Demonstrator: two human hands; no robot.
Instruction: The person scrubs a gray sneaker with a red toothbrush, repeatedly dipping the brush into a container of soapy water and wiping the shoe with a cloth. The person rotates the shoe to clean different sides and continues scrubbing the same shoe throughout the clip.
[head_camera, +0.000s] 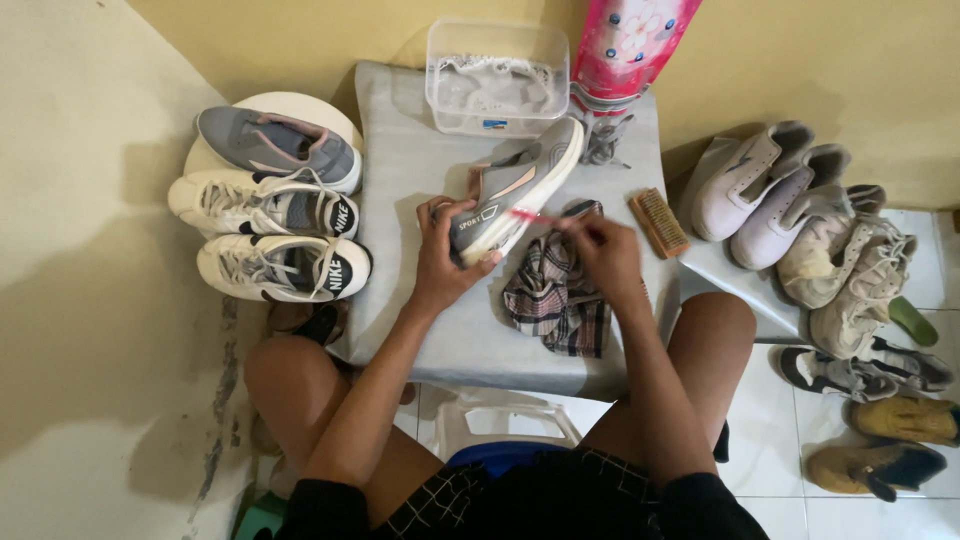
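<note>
While left hand (440, 265) grips 1 grey sneaker (520, 190), 3 sneakers (270, 210) beside

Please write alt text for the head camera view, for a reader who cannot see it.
Seen from above, a seated person's left hand holds a grey sneaker over a small grey table, while the right hand applies a small pink brush to its sole edge. A plaid cloth and wooden brush lie nearby; other shoes sit on both sides.

A shoe (520, 195) is lying at the table's (420, 180) centre — a tub (497, 78) sitting above it, a cloth (558, 295) below-right, a brush (658, 223) lying right.
</note>
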